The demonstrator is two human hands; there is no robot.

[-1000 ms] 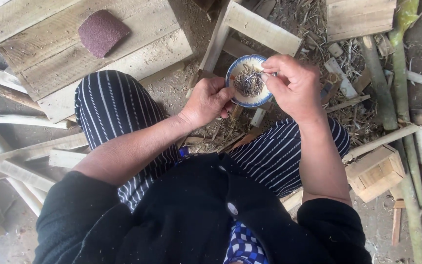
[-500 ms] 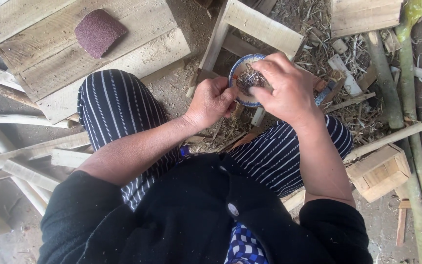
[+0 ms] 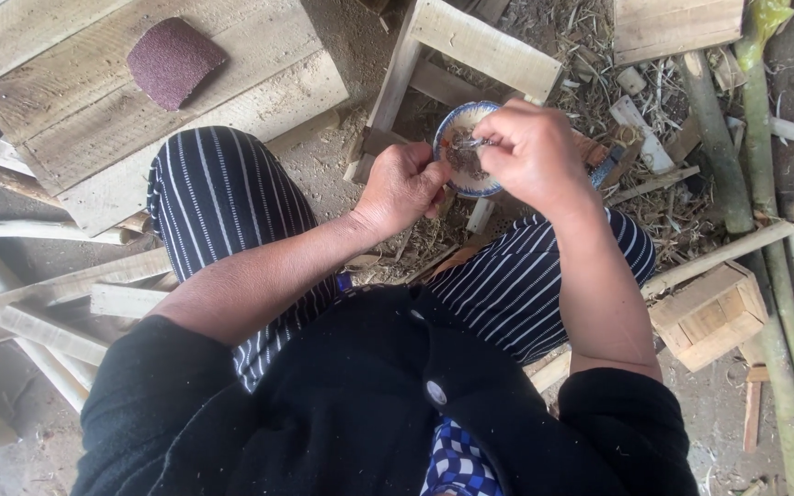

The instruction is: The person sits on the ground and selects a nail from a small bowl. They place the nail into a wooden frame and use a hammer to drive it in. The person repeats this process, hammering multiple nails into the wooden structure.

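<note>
- While a second ago the right hand (image 3: 530, 156) hovered open-fingered over the far rim of the small blue-rimmed dish (image 3: 459, 161), it now sits closed over the dish's right side, thumb and forefinger pinched on a few thin nails (image 3: 472, 143) lifted just clear of the pile.
- That shift reads as a pick made: some nails have left the heap, and the rest lie dark in the dish's bottom.
- Right hand: curled nearly shut, fingertips together on the nails; how many it has I cannot tell.
- Left hand (image 3: 402, 188): closed in a loose fist at the near-left rim of the dish, steadying or holding it; whether the fingers pass under the dish is hidden.
- The dish has stayed in place, held between the knees above the floor, just in front of the near edge of a pale wooden frame (image 3: 484, 46).
- A sheet of maroon sandpaper (image 3: 172, 60) lies on the plank platform (image 3: 232, 101) at far left, well apart from both hands.
- Bamboo poles (image 3: 760, 174) and a small wooden box (image 3: 709, 312) lie on the floor to the right.
</note>
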